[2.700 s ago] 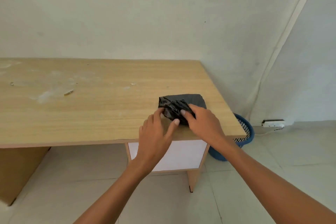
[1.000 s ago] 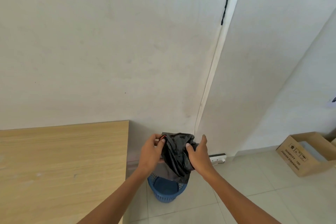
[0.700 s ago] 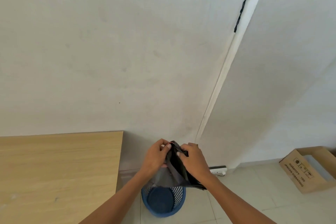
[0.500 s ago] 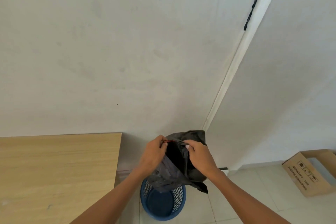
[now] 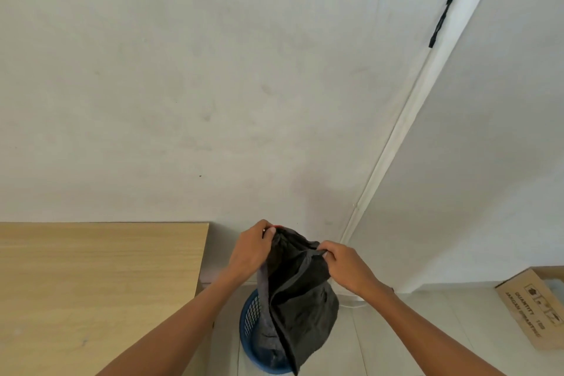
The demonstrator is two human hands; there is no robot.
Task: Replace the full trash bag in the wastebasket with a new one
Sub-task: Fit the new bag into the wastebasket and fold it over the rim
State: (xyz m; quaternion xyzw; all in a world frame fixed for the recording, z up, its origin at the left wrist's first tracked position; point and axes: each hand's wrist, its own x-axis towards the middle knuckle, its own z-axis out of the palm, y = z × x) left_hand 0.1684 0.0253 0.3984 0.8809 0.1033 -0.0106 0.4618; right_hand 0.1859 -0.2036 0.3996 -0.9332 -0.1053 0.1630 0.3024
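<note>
Trash bag, black thin plastic, hangs in mid-air betw. both hands, right above the wastebasket. L hand pinches the bag's top edge at its left side, thumb & fingertips curled tight on the plastic. A bit of red shows at the pinch, can't tell what. R hand grips the top edge on the right side, fingers curled round a bunched fold. Hands are apart, L one a little higher, so the top edge is stretched betw. them & the mouth gapes a bit. Inside is dark, contents not visible. Rest of the bag droops crumpled, w/ a long crease down the middle, & tapers to a point near the picture's bottom edge.

Wastebasket is blue plastic w/ a mesh wall. It stands on pale floor tiles just beside the end of the desk, near the room corner. Bag covers most of its opening; only the left wall & part of the near rim show. Contents: can't tell. Whether the bag's lower end touches the basket or hangs clear of it: can't tell either.

Cardboard box sits on the floor at far right, well apart from the basket, top open, "QUANTITY" printed on its side; its inside is mostly out of frame. Desk top is light wood. White wall behind; white cable duct runs up the corner.
</note>
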